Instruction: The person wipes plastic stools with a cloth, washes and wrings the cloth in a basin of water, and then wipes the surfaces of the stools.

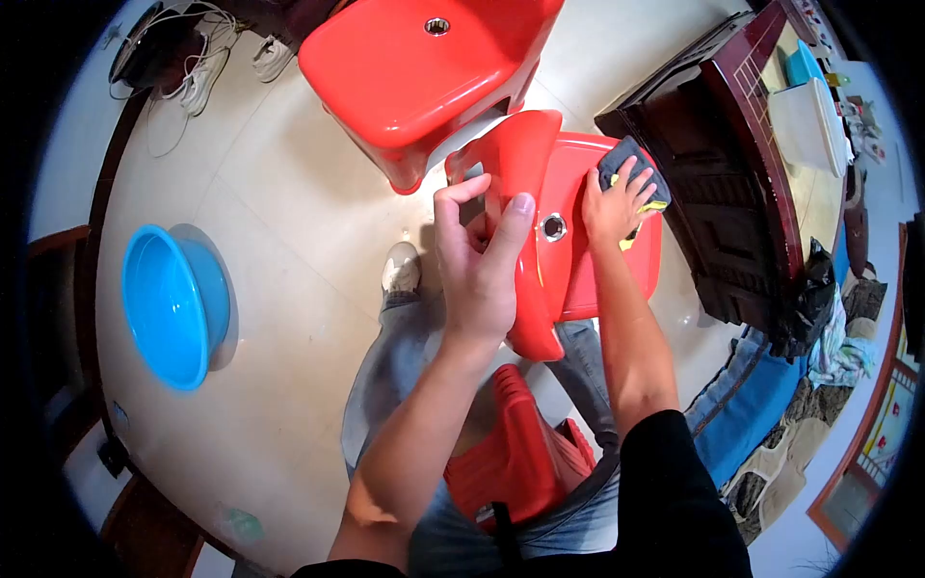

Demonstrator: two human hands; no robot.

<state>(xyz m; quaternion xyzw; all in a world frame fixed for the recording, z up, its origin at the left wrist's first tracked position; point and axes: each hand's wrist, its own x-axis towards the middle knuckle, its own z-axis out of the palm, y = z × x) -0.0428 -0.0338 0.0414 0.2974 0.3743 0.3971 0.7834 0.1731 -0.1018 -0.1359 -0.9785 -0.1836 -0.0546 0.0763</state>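
Tilted in front of my legs is a red plastic chair [602, 284] with a round metal-rimmed hole. My left hand [479, 275] grips the curved upright part at its left, thumb on the near face and fingers partly hidden behind it. On the flat red surface at the right, my right hand [614, 204] presses a dark grey cloth [631, 159] with yellow edging, its fingers spread over the fabric. A second red plastic chair [414, 82] stands just beyond, also with a metal-rimmed hole.
A blue basin [159, 308] sits on the tiled floor at the left. Dark wooden furniture [742, 183] stands close on the right, bearing a white container [809, 125]. Below me is another red plastic seat [515, 453]. Shoes [202, 82] and cables lie at the upper left.
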